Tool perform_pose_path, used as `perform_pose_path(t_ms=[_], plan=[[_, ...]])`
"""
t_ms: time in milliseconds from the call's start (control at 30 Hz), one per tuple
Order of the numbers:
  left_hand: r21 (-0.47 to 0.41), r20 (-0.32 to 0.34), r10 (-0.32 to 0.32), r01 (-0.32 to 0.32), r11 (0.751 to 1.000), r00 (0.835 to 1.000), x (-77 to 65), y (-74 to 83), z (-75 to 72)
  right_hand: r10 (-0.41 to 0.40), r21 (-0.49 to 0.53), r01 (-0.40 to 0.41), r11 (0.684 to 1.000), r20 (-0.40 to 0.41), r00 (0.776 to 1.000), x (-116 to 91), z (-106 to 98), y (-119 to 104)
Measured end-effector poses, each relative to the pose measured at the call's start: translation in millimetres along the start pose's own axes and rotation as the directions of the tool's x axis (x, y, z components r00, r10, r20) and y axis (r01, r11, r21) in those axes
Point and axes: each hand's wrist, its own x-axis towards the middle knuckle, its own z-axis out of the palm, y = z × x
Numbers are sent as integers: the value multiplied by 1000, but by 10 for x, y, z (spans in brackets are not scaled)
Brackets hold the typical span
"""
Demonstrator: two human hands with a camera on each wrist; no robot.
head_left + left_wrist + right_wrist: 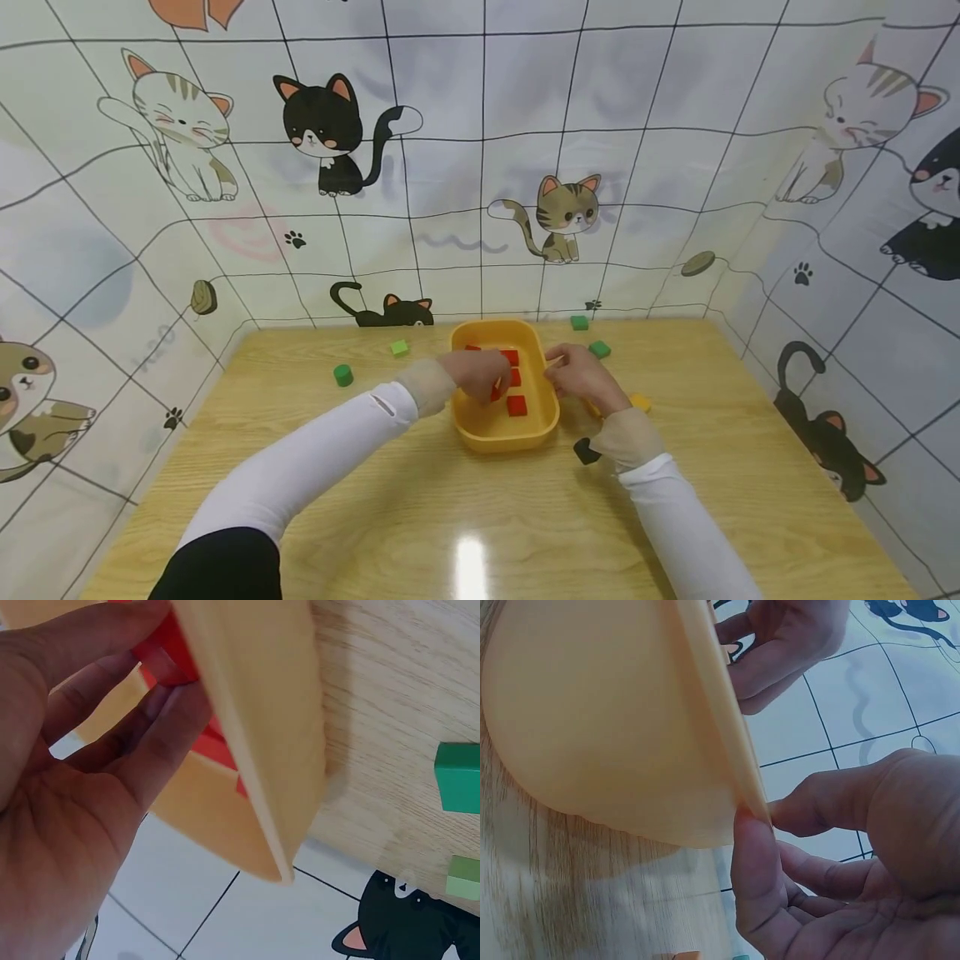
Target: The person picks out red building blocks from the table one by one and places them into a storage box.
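Observation:
A yellow plastic tray (487, 442) stands on the wooden table with several red blocks (517, 406) inside it. My left hand (480, 373) reaches down into the tray. In the left wrist view its thumb and fingers pinch a red block (172, 656) close to the tray wall. My right hand (587, 377) is at the tray's right side. Seen from the right wrist, its thumb and index finger pinch the tray's rim (742, 761) from both faces.
Left of the tray lie a green cylinder (342, 375) and a light green block (399, 347). Two green blocks (599, 349) sit at the back right. A yellow piece (641, 402) and a black piece (587, 451) lie by my right wrist. Cat-print cloth (450, 167) walls the table.

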Motion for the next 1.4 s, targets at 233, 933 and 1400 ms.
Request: perform_pose_path(t_ms=[233, 933, 1400], plan=[[46, 32, -2, 0, 999, 1000, 31, 47, 56, -7, 0, 7, 1000, 3, 1000, -19, 6, -13], [-8, 50, -80, 81, 997, 996, -36, 87, 177, 16, 20, -15, 1000, -9, 1000, -8, 23, -34], [-163, -126, -5, -16, 986, 992, -82, -109, 142, 14, 8, -14, 1000, -48, 999, -42, 48, 4]])
